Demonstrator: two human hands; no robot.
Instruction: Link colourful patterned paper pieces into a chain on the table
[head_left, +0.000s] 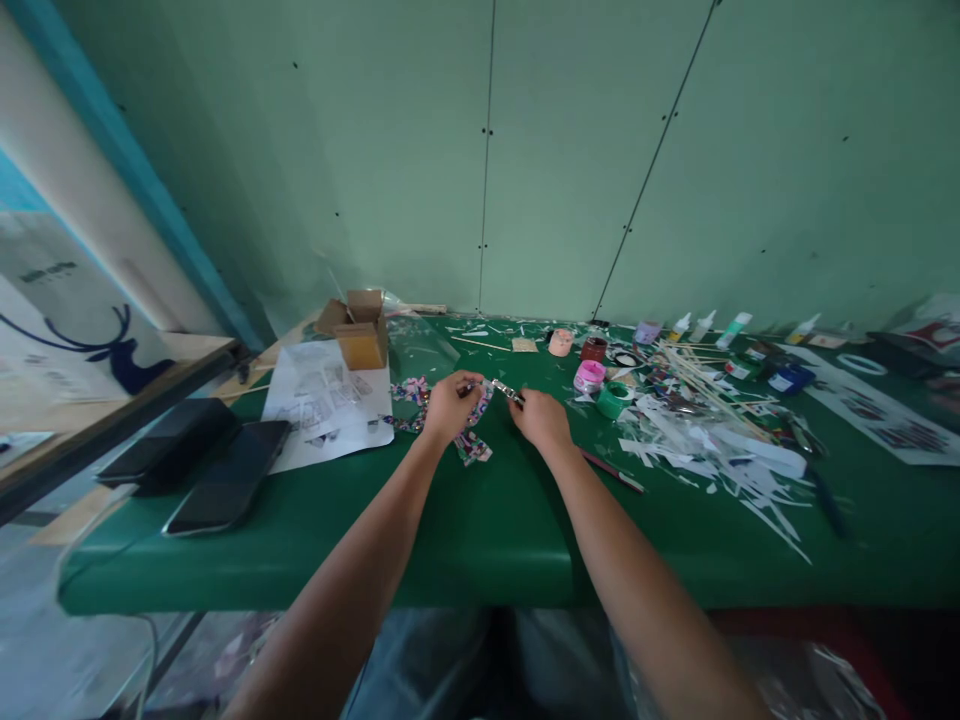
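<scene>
My left hand is closed on a small multicoloured patterned piece. My right hand grips a slim tool with a silver front, pointed left toward that piece; its exact kind is too small to tell. The tool's tip is close to the left fingers, but whether it touches the piece I cannot tell. More multicoloured patterned pieces lie on the green tabletop below and left of my left hand. Beside my right forearm rests a dark, pen-like stick.
A printed sheet, an open cardboard box and a dark phone lie left. Paint jars, including pink and green, stand right, near white paper scraps, wooden sticks and glue bottles. A green wall rises behind.
</scene>
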